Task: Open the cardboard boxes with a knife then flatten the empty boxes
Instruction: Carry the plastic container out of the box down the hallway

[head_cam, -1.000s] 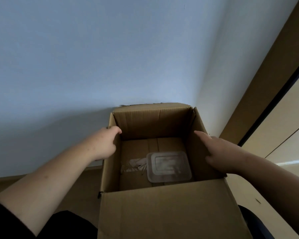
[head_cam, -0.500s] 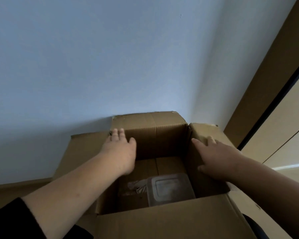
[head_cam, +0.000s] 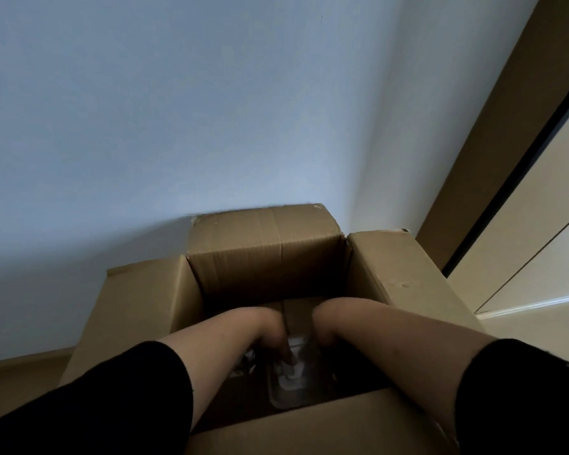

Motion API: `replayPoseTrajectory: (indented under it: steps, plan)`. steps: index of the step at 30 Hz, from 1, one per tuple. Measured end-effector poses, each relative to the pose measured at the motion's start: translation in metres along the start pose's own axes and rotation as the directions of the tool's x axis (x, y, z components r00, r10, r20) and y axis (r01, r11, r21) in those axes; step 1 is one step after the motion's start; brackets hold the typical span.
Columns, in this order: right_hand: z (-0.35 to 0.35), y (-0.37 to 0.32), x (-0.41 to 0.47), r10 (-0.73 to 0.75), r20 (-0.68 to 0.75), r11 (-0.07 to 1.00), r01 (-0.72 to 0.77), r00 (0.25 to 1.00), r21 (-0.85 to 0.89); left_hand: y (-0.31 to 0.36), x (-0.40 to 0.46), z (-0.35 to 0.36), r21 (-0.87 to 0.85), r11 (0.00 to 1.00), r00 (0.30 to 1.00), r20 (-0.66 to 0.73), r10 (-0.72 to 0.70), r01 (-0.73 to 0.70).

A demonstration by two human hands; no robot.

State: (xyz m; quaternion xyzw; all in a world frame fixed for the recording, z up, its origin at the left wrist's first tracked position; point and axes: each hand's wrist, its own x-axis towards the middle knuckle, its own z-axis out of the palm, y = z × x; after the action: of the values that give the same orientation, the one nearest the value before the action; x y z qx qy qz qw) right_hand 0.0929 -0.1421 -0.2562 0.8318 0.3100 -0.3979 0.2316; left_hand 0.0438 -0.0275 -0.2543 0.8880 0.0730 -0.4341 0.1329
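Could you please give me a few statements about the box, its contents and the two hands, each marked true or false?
1. The box has its top flaps open. True.
2. Both hands reach down inside the box. True.
3. The box is empty. False: a clear container lies on its bottom.
4. The left hand rests on the left flap. False: it is down at the container.
5. The right hand holds a knife. False: no knife shows.
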Motion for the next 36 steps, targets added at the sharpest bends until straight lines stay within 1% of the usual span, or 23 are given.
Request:
replayPoseTrajectory:
  steps: [3, 5, 8, 12, 16, 20, 23, 26, 27, 29, 31, 34, 36]
  plan:
    - [0.010, -0.006, 0.003, -0.041, 0.080, 0.999, 0.042, 0.996, -0.013, 0.000, 0.008, 0.005, 0.077, 0.997, 0.999, -0.047, 0.007, -0.004]
    - [0.016, -0.007, 0.007, -0.089, 0.109, 0.996, 0.090, 0.990, -0.002, 0.002, 0.011, 0.009, 0.123, 0.992, 0.999, -0.047, 0.024, -0.018]
    - [0.019, -0.006, 0.011, -0.115, 0.081, 0.993, 0.115, 0.990, 0.004, 0.001, 0.014, 0.012, 0.155, 0.988, 0.998, -0.059, 0.028, -0.019]
    - [0.018, -0.007, 0.015, -0.119, 0.025, 0.993, 0.119, 0.993, -0.008, 0.000, 0.015, 0.012, 0.134, 0.990, 0.998, -0.031, 0.051, -0.046]
    - [0.018, -0.009, 0.017, -0.121, 0.048, 0.992, 0.123, 0.991, -0.021, 0.000, 0.014, 0.012, 0.129, 0.989, 0.997, -0.010, 0.072, -0.070]
    - [0.014, -0.007, 0.015, -0.099, 0.024, 0.995, 0.099, 0.995, -0.023, 0.000, 0.012, 0.006, 0.109, 0.990, 0.996, 0.019, 0.090, -0.092]
    - [0.009, -0.004, 0.012, -0.069, -0.032, 0.997, 0.068, 0.997, -0.028, -0.002, 0.011, -0.001, 0.100, 0.989, 0.994, 0.027, 0.103, -0.105]
    - [0.003, -0.002, 0.004, -0.034, -0.140, 0.999, 0.034, 0.990, -0.005, -0.007, 0.009, -0.009, 0.061, 0.992, 0.994, 0.017, 0.106, -0.107]
    - [0.001, -0.002, 0.001, -0.045, -0.174, 0.999, 0.049, 0.984, 0.022, -0.009, 0.006, -0.012, 0.082, 0.989, 0.993, -0.005, 0.122, -0.121]
    - [-0.003, 0.001, -0.010, -0.058, -0.227, 0.984, 0.094, 0.972, 0.148, -0.014, -0.004, -0.019, 0.141, 0.979, 0.985, -0.065, 0.161, -0.150]
    - [-0.007, 0.006, -0.024, -0.068, -0.269, 0.961, 0.135, 0.961, 0.240, -0.016, -0.017, -0.025, 0.176, 0.973, 0.977, -0.125, 0.171, -0.148]
    - [-0.013, 0.011, -0.047, -0.048, -0.337, 0.935, 0.161, 0.940, 0.315, -0.021, -0.039, -0.036, 0.159, 0.980, 0.964, -0.218, 0.155, -0.121]
    - [-0.016, 0.012, -0.064, -0.019, -0.414, 0.921, 0.177, 0.910, 0.346, -0.024, -0.056, -0.046, 0.139, 0.980, 0.944, -0.278, 0.176, -0.142]
